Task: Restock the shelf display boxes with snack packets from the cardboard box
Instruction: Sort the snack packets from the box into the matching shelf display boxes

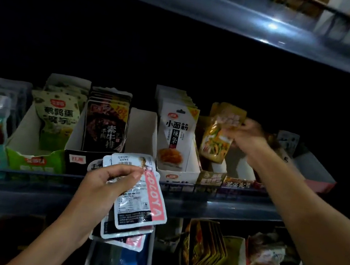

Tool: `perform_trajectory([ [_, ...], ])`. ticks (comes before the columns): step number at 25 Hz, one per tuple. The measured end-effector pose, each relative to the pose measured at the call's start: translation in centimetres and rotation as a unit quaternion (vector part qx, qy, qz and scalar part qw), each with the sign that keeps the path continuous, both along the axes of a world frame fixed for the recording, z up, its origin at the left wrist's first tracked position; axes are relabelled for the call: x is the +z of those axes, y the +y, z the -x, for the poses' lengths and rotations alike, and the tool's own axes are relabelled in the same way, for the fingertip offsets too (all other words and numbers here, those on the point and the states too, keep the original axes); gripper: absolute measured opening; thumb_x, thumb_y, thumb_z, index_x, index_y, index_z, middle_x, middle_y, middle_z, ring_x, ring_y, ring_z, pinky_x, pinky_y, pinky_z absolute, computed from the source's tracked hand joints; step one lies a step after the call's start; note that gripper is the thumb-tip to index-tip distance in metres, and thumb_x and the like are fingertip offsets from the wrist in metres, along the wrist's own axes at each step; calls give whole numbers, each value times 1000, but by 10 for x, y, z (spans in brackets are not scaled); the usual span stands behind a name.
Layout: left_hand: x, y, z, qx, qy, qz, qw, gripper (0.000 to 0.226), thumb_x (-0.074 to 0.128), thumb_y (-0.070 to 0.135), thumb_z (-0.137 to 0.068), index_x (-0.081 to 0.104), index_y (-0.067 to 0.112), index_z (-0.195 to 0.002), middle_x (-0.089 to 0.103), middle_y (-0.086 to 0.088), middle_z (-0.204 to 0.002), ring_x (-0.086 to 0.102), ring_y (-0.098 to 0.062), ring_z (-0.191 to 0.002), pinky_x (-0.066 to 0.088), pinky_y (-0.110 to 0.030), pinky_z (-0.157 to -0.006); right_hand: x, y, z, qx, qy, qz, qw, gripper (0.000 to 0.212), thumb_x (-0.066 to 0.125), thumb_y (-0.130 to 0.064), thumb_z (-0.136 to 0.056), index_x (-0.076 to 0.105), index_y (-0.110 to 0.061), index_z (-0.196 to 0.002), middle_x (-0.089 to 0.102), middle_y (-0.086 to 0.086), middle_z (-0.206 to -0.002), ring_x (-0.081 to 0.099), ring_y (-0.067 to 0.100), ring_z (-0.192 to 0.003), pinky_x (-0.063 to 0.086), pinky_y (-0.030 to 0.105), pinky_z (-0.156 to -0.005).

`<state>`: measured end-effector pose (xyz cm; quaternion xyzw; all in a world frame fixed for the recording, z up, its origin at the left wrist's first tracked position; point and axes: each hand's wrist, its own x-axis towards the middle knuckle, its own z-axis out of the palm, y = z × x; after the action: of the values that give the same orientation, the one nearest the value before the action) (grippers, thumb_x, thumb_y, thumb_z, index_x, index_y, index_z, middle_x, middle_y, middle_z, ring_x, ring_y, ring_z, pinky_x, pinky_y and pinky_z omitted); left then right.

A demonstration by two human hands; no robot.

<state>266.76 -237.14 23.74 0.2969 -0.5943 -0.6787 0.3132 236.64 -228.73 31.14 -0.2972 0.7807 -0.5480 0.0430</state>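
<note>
My left hand (103, 187) grips a stack of white snack packets (136, 207) with a pink edge strip, held in front of the middle shelf rail. My right hand (248, 134) reaches to the right part of the shelf and pinches a yellow snack packet (216, 140) by its top, over a low display box (211, 178). A row of display boxes lines the shelf: a green one (35, 158), a black one (75, 160) and a white one (182, 175), each with upright packets. The cardboard box is not in view.
An open white box (141, 132) with no packets showing stands between the black and white boxes. A pink-fronted box (317, 181) sits at the far right. The lower shelf holds more boxes of packets (209, 249). The upper shelf edge (251, 28) hangs overhead.
</note>
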Motion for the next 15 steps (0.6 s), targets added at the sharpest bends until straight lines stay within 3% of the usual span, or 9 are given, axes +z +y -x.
perform_trajectory([
  [4,1,1,6,-11,10,1,1000,14,69,22,-81,81,25,-88,78,-5,-94,74,-27,-94,54,-44,-93,-21,-26,2,20,139,-187,972,54,76,-22,-85,50,-18,-133,60,3,-121,58,24,-114,50,35,-88],
  [7,3,2,6,-15,17,0,1000,17,69,27,-74,80,26,-87,78,-5,-93,74,-25,-92,54,-43,-92,-29,-24,0,-59,331,-256,906,74,75,-38,-83,31,-26,-142,45,8,-142,44,32,-130,43,45,-101],
  [8,3,2,6,-17,18,-1,1000,19,69,28,-72,80,26,-87,78,-5,-93,74,-25,-92,54,-43,-92,-31,-20,-3,-86,385,-265,880,70,71,-38,-85,31,-26,-141,41,7,-142,40,31,-130,39,44,-101],
  [10,3,2,4,-15,21,-5,1000,19,70,29,-71,81,25,-86,78,-7,-91,74,-28,-91,54,-44,-91,-31,-13,-13,-35,482,-346,804,36,59,-34,-94,44,-25,-125,50,2,-118,48,26,-115,40,39,-90],
  [12,3,3,3,-15,22,-6,1000,19,70,28,-71,81,24,-86,78,-8,-91,74,-29,-90,55,-45,-90,-24,-10,-24,101,478,-468,737,4,54,-27,-96,53,-23,-99,47,-5,-83,49,17,-86,42,33,-79],
  [14,3,3,1,-12,22,-6,1000,20,69,28,-71,80,24,-87,78,-9,-92,74,-29,-90,55,-46,-91,-16,-18,-31,180,443,-538,694,23,54,-18,-94,47,-24,-72,46,-5,-70,45,14,-66,46,32,-72],
  [15,3,3,0,-9,23,-12,1000,20,69,27,-71,81,23,-87,78,-9,-92,74,-30,-90,55,-46,-91,-14,-23,-31,210,416,-548,695,30,53,-13,-93,43,-28,-69,48,-3,-71,46,14,-63,48,33,-70],
])
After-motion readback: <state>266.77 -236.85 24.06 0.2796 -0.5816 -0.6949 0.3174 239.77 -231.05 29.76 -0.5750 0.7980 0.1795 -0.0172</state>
